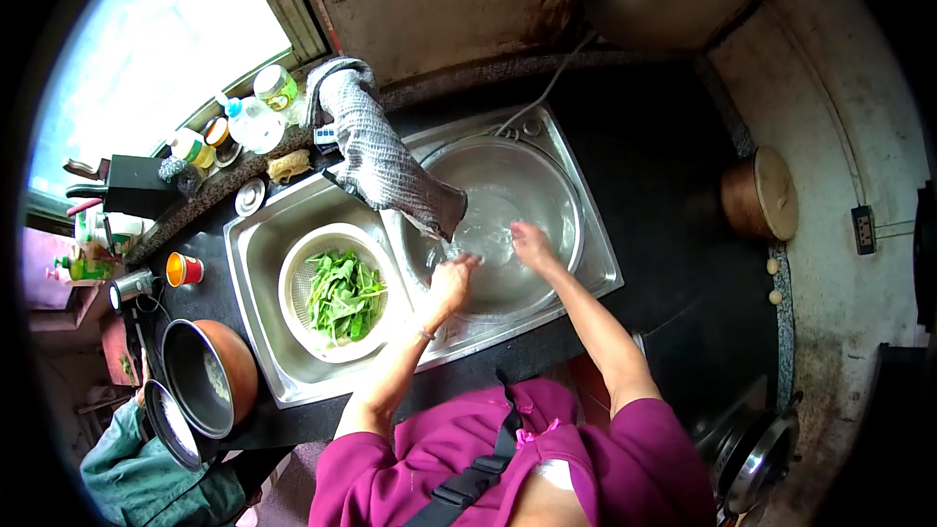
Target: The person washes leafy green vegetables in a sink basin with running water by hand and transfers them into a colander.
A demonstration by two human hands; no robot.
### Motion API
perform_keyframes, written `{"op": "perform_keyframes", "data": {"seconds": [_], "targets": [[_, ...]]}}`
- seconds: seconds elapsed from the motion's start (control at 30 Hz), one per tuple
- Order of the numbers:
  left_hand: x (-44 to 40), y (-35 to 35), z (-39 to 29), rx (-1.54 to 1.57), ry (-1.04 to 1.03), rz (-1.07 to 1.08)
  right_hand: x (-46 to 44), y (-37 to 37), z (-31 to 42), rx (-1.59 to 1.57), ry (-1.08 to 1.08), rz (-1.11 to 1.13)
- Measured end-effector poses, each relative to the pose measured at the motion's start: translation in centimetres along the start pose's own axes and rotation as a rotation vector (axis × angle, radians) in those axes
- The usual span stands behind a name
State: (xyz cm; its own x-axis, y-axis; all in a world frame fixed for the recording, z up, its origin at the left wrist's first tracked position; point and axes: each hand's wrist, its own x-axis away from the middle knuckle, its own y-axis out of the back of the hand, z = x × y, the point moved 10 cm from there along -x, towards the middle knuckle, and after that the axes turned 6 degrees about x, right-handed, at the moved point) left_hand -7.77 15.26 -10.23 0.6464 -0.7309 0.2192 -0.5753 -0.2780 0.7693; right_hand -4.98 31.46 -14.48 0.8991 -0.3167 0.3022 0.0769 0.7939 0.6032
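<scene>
My left hand (452, 281) is at the left rim of a large metal basin (578, 224), beside the water running from the tap. Its fingers reach toward the stream, holding nothing I can see. Over the basin, my right hand (532, 246) has its fingers loosely apart, a little blurred, with nothing visible in them. The basin sits in the right sink bowl and has clear water in it. A grey cloth (376, 141) wraps the tap above. Left of my hands, a white colander (293, 307) of green leaves (344, 295) rests in the left sink bowl (256, 234).
Bottles (256, 124), a sponge (288, 167) and a knife block (142, 185) line the window ledge. A brown pot (234, 371) stands left of the sink. Another person's teal sleeve (146, 464) is by a dark pan (171, 425). A lidded wooden container (759, 193) stands at right.
</scene>
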Motion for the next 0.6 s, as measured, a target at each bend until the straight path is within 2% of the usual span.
{"op": "perform_keyframes", "data": {"seconds": [0.03,0.1,0.13,0.17,0.2,0.23,0.27,0.3,0.37,0.4,0.43,0.5,0.53,0.6], "targets": [[1.3,-0.6,-1.7,-0.123,-0.202,-0.054,0.6,-0.2,-0.2,0.001,0.005,-0.003],[2.6,-0.3,-3.7,-0.179,-0.322,-0.077,3.4,-3.2,4.4,0.46,0.391,0.28],[2.7,0.3,-3.9,-0.18,-0.32,-0.08,4.5,-3.8,4.5,0.433,0.335,0.512],[2.6,1.5,-3.1,0.036,-0.204,-0.056,4.0,-3.8,3.8,0.435,0.339,0.512],[2.8,2.5,-2.3,0.253,-0.087,-0.027,2.8,-2.1,3.1,0.417,0.368,0.316],[3.4,5.0,-1.7,0.398,-0.017,-0.147,2.0,-0.1,2.3,0.397,0.395,0.12],[4.2,7.4,-1.4,0.469,0.049,-0.211,2.3,4.2,4.7,0.381,0.216,0.08],[4.9,9.2,-0.4,0.541,0.117,-0.275,2.3,5.2,4.9,0.381,0.216,0.08],[7.4,14.1,2.1,0.341,0.008,-0.708,2.8,8.5,5.1,0.441,0.215,-0.124],[7.2,13.8,2.4,0.384,0.016,-0.655,3.0,9.2,4.9,0.441,0.215,-0.125],[7.6,13.7,4.2,0.289,0.029,-0.73,3.4,10.2,4.6,0.381,0.192,-0.17],[6.9,10.7,8.7,0.608,0.246,-0.586,3.7,11.1,4.0,0.32,0.174,-0.217],[6.4,9.1,10.0,0.688,0.242,-0.53,4.0,11.5,3.1,0.277,0.133,-0.251],[6.3,8.5,10.7,0.76,0.282,-0.566,4.6,12.0,2.9,0.257,0.094,-0.298]]}}
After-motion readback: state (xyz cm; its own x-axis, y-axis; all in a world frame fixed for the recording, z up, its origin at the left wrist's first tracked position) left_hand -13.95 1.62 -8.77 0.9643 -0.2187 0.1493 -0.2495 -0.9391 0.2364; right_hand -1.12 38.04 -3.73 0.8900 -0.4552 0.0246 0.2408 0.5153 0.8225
